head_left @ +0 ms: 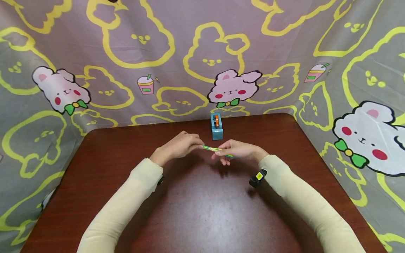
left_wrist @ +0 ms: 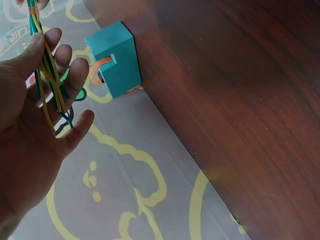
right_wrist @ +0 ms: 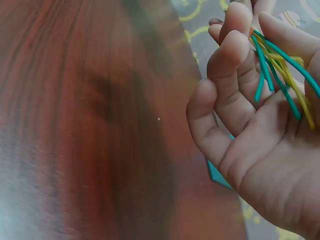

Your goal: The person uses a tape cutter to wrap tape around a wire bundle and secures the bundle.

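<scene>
A slim bundle of green and yellow wires [head_left: 209, 148] is held in the air between both hands, over the back half of the table. My left hand [head_left: 181, 145] pinches its left end between thumb and fingers; in the left wrist view, loose wire ends [left_wrist: 54, 82] fan out across the palm. The right hand [head_left: 239, 149] pinches the other side with thumb and fingertips, its remaining fingers loosely bent. More loose ends [right_wrist: 282, 70] spread over that palm in the right wrist view. Something narrow and orange [left_wrist: 33, 10] circles the bundle between the hands.
Just behind the hands, a blue tape dispenser [head_left: 217, 134] with an orange roll [head_left: 216, 120] stands near the back edge of the dark brown table [head_left: 202, 211]. A patterned cloth [head_left: 177, 77] hangs behind and along the sides.
</scene>
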The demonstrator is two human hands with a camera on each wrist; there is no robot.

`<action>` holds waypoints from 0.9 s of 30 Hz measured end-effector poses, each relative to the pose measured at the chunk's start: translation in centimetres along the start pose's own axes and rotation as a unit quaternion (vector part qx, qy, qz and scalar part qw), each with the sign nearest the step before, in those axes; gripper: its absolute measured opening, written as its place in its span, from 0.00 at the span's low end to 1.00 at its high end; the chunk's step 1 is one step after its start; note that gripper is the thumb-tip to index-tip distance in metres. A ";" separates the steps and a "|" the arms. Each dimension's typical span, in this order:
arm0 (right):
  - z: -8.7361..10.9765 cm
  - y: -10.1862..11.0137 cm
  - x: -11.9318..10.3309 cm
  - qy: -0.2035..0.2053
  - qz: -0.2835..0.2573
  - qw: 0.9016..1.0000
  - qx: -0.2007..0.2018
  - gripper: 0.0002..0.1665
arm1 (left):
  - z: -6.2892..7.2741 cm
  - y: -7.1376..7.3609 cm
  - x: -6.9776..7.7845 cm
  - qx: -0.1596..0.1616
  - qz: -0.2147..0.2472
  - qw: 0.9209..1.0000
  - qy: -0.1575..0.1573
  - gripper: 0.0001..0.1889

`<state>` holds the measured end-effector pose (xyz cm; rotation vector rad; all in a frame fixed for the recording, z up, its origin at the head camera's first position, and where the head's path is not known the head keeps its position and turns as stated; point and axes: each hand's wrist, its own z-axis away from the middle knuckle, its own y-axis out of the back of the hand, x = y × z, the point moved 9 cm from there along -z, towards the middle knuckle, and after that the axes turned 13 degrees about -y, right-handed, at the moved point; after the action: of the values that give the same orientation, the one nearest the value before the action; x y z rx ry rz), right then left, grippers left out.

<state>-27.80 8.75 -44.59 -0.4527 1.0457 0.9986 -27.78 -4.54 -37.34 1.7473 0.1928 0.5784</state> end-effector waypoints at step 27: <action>0.7 2.9 3.1 0.062 -0.337 0.918 0.200 0.06 | 4.3 -1.2 -4.9 0.122 0.210 0.961 0.134 0.09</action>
<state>-29.48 12.21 -46.61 -0.4898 1.0633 0.1334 -29.78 -10.04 -40.50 1.9571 0.0817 1.1440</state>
